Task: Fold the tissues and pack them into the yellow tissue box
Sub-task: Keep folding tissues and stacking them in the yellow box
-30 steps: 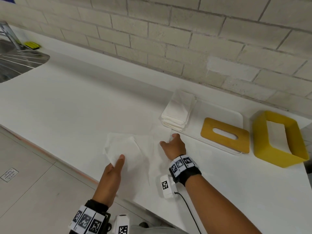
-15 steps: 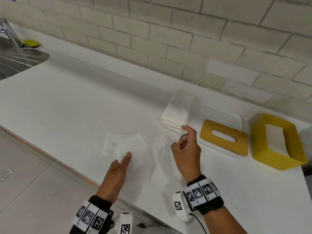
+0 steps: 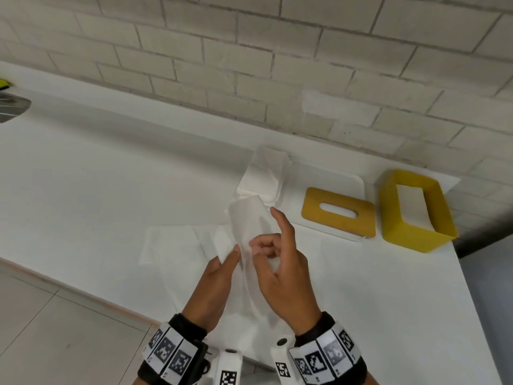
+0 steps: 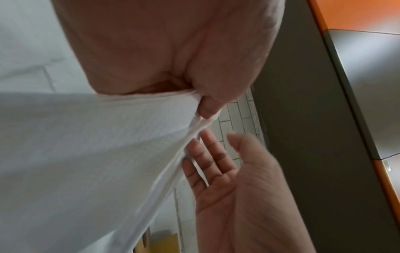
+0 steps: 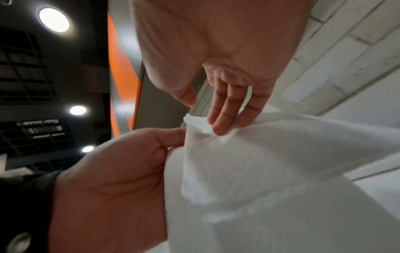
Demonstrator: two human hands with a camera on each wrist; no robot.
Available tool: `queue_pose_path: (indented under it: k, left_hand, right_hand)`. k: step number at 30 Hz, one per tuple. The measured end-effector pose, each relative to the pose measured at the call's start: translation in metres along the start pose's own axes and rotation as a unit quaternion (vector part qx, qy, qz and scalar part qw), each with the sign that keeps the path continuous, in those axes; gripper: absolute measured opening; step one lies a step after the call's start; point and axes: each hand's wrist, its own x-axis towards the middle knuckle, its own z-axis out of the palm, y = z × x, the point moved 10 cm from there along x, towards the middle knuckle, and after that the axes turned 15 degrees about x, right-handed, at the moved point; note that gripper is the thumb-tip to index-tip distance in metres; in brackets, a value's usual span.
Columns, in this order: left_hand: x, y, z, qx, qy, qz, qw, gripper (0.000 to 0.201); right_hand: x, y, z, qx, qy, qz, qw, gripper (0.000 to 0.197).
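Note:
A white tissue (image 3: pixel 247 220) hangs lifted above the counter between my two hands. My left hand (image 3: pixel 233 251) pinches its edge between thumb and fingers; the left wrist view shows that pinch (image 4: pixel 203 109) up close. My right hand (image 3: pixel 266 240) touches the same tissue (image 5: pixel 281 171) with straight fingers (image 5: pixel 227 111), thumb apart. A second tissue (image 3: pixel 166 240) lies flat on the counter below. The yellow tissue box (image 3: pixel 388 207) stands at the right with a white tissue inside it (image 3: pixel 410 204). Its yellow slotted lid (image 3: pixel 338 226) lies on a white tray (image 3: pixel 333 173).
A stack of folded tissues (image 3: pixel 263 176) sits at the tray's left end, just behind my hands. A brick wall runs along the back. A sink (image 3: pixel 11 107) is at the far left. The counter's front edge (image 3: pixel 83 290) drops to a tiled floor.
My left hand has lifted the tissue off the counter. My right hand has left the counter, risen and come in to touch the lifted tissue. Both hands now meet in front of me.

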Motion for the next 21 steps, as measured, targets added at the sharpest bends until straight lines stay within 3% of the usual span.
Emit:
queue_pose_path:
  k: [4,7,9,13,18,21]
  left_hand:
    - [-0.003,0.0,0.004,0.011,0.001,0.007,1.0,0.035]
    - [-0.005,0.004,0.005,0.041,0.005,0.025,0.999,0.034]
    - [-0.006,0.004,0.002,0.056,0.008,0.031,0.998,0.034]
    - [-0.006,0.003,-0.002,0.065,0.016,0.031,0.997,0.034]
    - [-0.002,0.005,-0.014,0.031,0.052,0.026,0.998,0.035]
    - [0.003,0.007,-0.013,-0.018,0.051,0.019,0.998,0.067]
  right_hand:
    - [0.005,0.017,-0.021,-0.047,0.056,0.061,0.995,0.064]
    - [0.007,0.043,-0.028,-0.063,0.037,0.17,0.983,0.069]
    - [0.006,0.055,-0.033,-0.018,0.032,0.21,0.977,0.049]
    - [0.006,0.053,-0.054,0.026,0.086,0.169,0.981,0.002]
    - [0.007,0.036,-0.074,0.008,0.118,0.111,0.987,0.017]
    - [0.009,0.03,-0.07,0.067,0.084,0.112,0.988,0.023]
